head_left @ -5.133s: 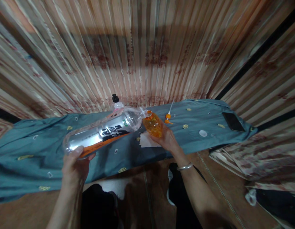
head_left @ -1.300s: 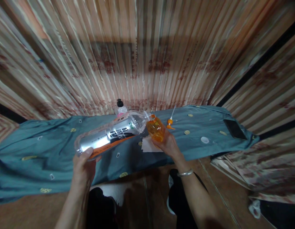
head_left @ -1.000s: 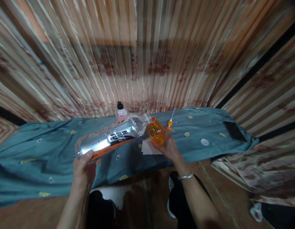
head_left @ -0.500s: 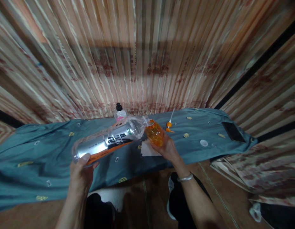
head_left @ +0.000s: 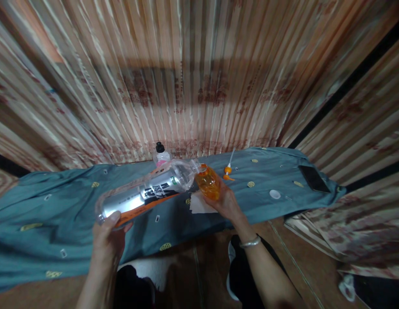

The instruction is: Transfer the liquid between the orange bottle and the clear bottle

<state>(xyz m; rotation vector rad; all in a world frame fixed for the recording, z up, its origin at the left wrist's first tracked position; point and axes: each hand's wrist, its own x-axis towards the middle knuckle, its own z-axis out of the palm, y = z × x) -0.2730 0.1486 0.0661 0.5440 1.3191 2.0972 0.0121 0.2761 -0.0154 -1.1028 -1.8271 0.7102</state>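
My left hand (head_left: pixel 111 236) is closed around the base of a large clear plastic bottle (head_left: pixel 147 191) with a silver, black and orange label. The bottle lies tilted in the air, its neck pointing right. My right hand (head_left: pixel 225 199) grips a small translucent orange bottle (head_left: pixel 208 183), leaning so that its open mouth meets the clear bottle's neck. Whether liquid runs between them I cannot tell. Beyond the orange bottle, an orange pump top (head_left: pixel 228 171) with a white tube lies on the cloth. Under my right hand is a white sheet of paper (head_left: pixel 201 204).
A blue-green patterned cloth (head_left: pixel 67 214) covers the long surface. Behind the clear bottle stands a black-capped bottle (head_left: pixel 160 154). To the right lie a white round disc (head_left: pixel 275 194) and a dark phone-like slab (head_left: pixel 313 178). Striped curtains (head_left: pixel 193 77) hang behind.
Both hands keep the two bottles mouth to mouth in nearly the same pose. The whole view has shifted slightly.
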